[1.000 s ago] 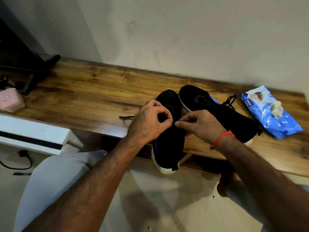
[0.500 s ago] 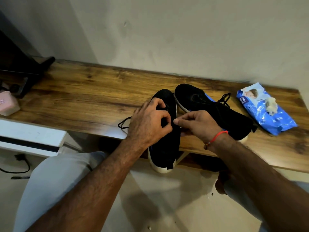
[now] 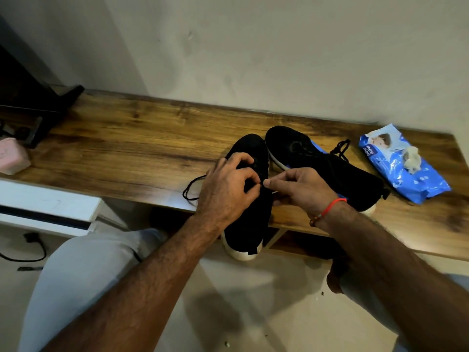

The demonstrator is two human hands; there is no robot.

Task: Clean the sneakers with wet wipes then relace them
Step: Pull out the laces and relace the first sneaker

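Two black sneakers with white soles lie on a wooden bench (image 3: pixel 127 148). The near sneaker (image 3: pixel 250 224) hangs its heel over the front edge. My left hand (image 3: pixel 225 189) rests on its upper with fingers curled, pinching its black lace. My right hand (image 3: pixel 297 189) pinches the lace too, fingertip to fingertip with the left. A loop of that lace (image 3: pixel 191 189) trails out to the left on the bench. The second sneaker (image 3: pixel 324 168) lies behind to the right, its lace (image 3: pixel 341 148) bunched on top. A blue wet-wipe pack (image 3: pixel 401 163) with a used wipe on it sits at the far right.
A pink box (image 3: pixel 12 156) and a dark stand (image 3: pixel 50 107) occupy the bench's left end. A white unit (image 3: pixel 45 207) juts out below at left, with a black cable (image 3: pixel 30 247) on the floor. My knees are under the bench edge; a wall runs behind.
My hands have stayed together on the near sneaker, working the lace. The lace loop at the left has come further out onto the bench.
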